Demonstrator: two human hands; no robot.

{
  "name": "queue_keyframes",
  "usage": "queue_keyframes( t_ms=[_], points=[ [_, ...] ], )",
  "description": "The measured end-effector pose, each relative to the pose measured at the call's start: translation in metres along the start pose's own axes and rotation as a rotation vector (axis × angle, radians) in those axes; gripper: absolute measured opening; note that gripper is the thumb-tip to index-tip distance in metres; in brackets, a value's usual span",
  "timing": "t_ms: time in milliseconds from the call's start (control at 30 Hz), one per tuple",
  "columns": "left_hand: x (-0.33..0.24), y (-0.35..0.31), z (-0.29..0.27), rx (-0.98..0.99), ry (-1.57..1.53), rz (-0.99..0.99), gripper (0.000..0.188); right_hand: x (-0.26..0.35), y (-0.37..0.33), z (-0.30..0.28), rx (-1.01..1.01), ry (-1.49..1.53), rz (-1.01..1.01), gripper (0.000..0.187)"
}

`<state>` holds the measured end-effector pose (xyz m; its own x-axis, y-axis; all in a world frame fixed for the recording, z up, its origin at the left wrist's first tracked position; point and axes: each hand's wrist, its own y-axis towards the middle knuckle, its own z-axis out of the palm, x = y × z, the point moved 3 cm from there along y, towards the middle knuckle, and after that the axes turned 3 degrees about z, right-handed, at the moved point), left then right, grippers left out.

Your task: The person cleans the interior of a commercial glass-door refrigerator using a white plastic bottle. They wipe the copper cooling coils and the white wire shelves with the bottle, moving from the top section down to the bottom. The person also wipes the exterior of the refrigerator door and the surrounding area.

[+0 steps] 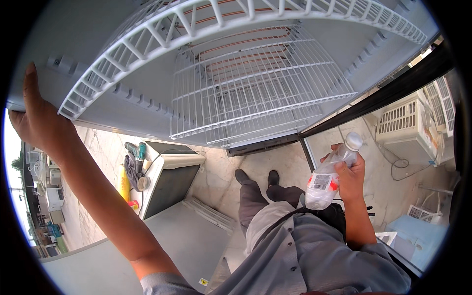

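Note:
My left hand [44,120] grips the left edge of an open upright refrigerator [98,118], its thumb lying against the inner side wall and the other fingers mostly hidden behind the edge. Close above that forearm a white wire shelf [216,24] crosses the cabinet. Lower down inside are more white wire racks [260,93], with copper-coloured tubes [241,46] along the back wall. At the right, my right hand [351,179] is wrapped round a clear plastic bottle [324,184]. The bottle is tilted, its white cap on top and a white-and-red label round its body.
Beside the refrigerator, a white box-shaped appliance [169,182] carries a green power drill [141,151], a dark cloth [132,167] and a yellow can [123,182]. A large grey panel [182,250] lies lower left. An air-conditioner unit [405,118] stands at right, past the black-edged door [378,93].

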<state>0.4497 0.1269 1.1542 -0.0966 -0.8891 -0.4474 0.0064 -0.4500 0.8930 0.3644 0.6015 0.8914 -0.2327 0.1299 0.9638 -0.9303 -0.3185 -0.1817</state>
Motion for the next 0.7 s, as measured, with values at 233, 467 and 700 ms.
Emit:
queue_keyframes(
  t_ms=[233,467,700],
  points=[
    [0.000,-0.006,0.000,-0.019,-0.005,0.104,0.049,0.000,-0.002,0.003,0.013,-0.089,-0.027,0.058],
    [0.005,0.004,-0.001,-0.033,0.058,0.133,0.050,0.000,-0.005,0.008,0.022,-0.086,-0.058,0.058],
    [0.010,0.012,-0.005,0.040,0.018,0.123,0.047,-0.002,-0.016,0.012,0.016,-0.115,-0.057,0.066]
  ],
)
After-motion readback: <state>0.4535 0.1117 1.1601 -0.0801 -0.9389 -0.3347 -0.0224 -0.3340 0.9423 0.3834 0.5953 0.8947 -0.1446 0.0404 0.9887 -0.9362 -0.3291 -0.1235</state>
